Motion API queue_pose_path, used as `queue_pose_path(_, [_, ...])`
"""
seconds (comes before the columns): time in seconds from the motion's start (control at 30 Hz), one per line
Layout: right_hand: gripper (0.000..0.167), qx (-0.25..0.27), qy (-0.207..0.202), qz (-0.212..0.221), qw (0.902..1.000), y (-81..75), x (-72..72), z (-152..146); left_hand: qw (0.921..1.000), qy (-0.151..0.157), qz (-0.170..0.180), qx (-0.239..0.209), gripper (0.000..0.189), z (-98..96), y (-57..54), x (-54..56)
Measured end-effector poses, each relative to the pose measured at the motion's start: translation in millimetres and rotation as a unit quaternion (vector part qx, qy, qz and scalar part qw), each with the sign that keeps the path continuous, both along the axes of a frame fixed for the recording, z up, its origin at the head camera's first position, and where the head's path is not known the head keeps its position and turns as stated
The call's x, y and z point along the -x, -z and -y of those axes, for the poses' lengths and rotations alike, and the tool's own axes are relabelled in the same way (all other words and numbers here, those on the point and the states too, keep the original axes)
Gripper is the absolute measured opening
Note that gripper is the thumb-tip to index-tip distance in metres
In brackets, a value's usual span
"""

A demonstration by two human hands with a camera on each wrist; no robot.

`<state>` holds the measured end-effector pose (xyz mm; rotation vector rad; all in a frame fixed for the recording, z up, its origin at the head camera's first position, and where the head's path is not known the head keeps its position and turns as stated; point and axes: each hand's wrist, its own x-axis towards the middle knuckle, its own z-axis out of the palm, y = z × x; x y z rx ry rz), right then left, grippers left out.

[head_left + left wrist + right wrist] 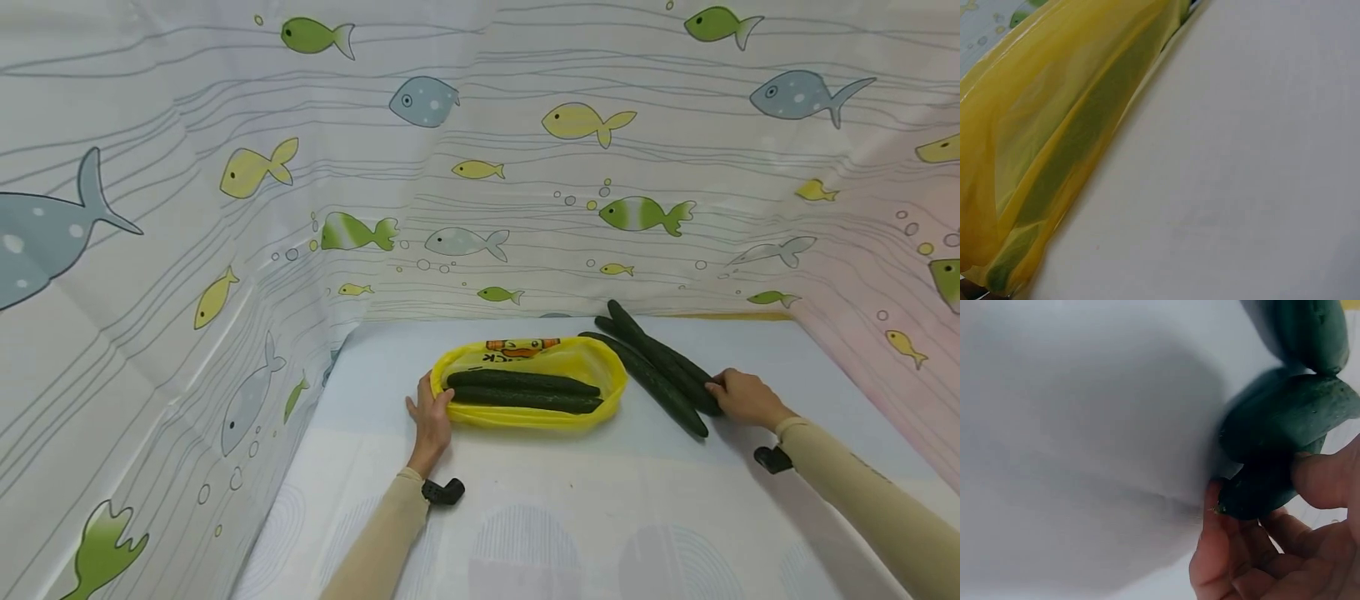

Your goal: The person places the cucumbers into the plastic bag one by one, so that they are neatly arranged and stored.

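Note:
A yellow plastic bag with its mouth spread wide lies on the table, and two dark green cucumbers lie side by side in it. My left hand grips the bag's left end, thumb over the rim. In the left wrist view a cucumber shows through the bag's thin side, while that hand is almost wholly out of frame. To the right of the bag lie three more cucumbers, close together at a slant. My right hand holds the near end of the outermost cucumber between thumb and fingers.
A white cloth with pale patterns covers the table. Curtains printed with fish hang at the back and on both sides. The far ends of the loose cucumbers reach close to the back curtain.

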<state>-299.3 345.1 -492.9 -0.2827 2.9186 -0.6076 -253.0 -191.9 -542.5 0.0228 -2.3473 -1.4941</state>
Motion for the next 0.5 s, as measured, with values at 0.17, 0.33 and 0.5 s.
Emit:
queue_pose_path(0.17, [0.045, 0.000, 0.012, 0.001, 0.9999, -5.4, 0.5, 4, 1.0000, -0.002, -0.001, 0.000, 0.059, 0.1, 0.3, -0.1])
queue_pose_path(0.33, [0.045, 0.002, 0.023, -0.022, 0.9995, -8.1, -0.1, 9, 1.0000, -0.003, 0.002, -0.003, 0.061, -0.7, -0.5, -0.6])
queue_pose_path(0.5, [0.051, 0.001, 0.033, -0.033, 0.9989, -8.6, 0.3, 11, 1.0000, -0.003, 0.005, -0.005, 0.060, -0.8, -1.0, -0.6])
